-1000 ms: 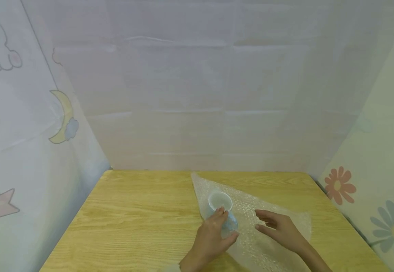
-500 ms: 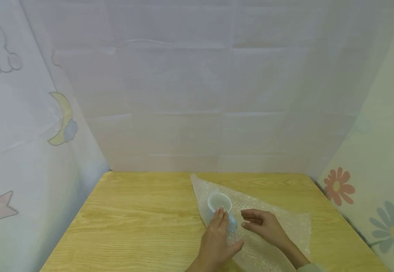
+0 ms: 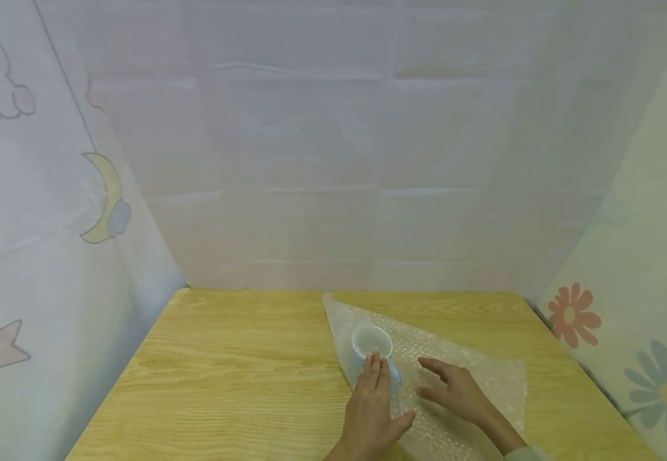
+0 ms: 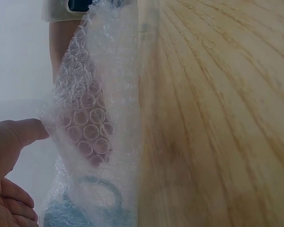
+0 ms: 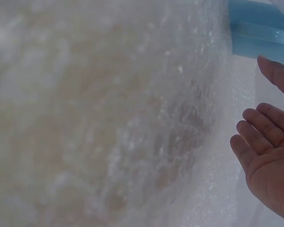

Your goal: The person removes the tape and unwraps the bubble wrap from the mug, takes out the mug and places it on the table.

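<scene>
A light blue mug (image 3: 372, 340) with a white inside stands in the head view on a sheet of bubble wrap (image 3: 477, 378). My left hand (image 3: 370, 406) lies against the mug's near side, fingers straight and together, thumb out to the right. In the left wrist view the mug's handle (image 4: 104, 187) shows through a layer of bubble wrap. My right hand (image 3: 454, 392) is held just right of the mug over the wrap, thumb and fingers apart, holding nothing. The right wrist view shows the blue mug wall (image 5: 255, 45) beyond the fingertips.
The wooden table (image 3: 224, 371) extends to the left of the wrap. A pale sheet wall (image 3: 287, 160) closes off the back, and printed side walls rise left and right. One wrap corner (image 3: 329, 301) reaches near the table's back edge.
My left hand's fingers have straightened and come together at the mug, shifting a little right. My right hand moved left toward the mug, then eased slightly back with its fingers spreading.
</scene>
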{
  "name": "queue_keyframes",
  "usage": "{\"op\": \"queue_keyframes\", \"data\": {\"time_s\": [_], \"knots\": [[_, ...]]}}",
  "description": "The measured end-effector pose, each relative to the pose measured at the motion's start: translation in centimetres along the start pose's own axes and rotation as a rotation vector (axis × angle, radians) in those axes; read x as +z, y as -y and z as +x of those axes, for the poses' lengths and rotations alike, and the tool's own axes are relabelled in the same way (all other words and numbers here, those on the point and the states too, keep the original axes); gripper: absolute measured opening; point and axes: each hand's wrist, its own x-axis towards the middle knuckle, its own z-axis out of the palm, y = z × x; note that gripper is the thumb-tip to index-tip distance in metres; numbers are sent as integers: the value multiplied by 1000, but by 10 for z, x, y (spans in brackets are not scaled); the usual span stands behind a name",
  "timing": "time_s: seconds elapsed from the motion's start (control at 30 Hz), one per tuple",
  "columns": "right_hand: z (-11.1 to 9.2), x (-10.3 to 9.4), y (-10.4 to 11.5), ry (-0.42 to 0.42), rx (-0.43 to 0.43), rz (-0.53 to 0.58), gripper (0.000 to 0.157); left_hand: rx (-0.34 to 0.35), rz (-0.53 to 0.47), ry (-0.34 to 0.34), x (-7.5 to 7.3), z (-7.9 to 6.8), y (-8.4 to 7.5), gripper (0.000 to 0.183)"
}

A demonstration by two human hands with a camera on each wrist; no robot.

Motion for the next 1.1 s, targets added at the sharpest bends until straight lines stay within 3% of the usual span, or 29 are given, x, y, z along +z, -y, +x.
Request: {"op": "queue_keyframes", "data": {"time_s": [0.17, 0.67, 0.87, 1.1], "knots": [[-3, 2, -4, 26, 61, -32, 64, -15, 4, 1, 3, 0, -2, 90], [-8, 10, -10, 114, 57, -110, 76, 32, 210, -60, 12, 2, -3, 78], [-9, 10, -8, 128, 50, -114, 75, 38, 266, -100, 11, 14, -1, 73], [-6, 7, -6, 155, 32, -120, 74, 15, 348, -34, 10, 30, 6, 64]]}}
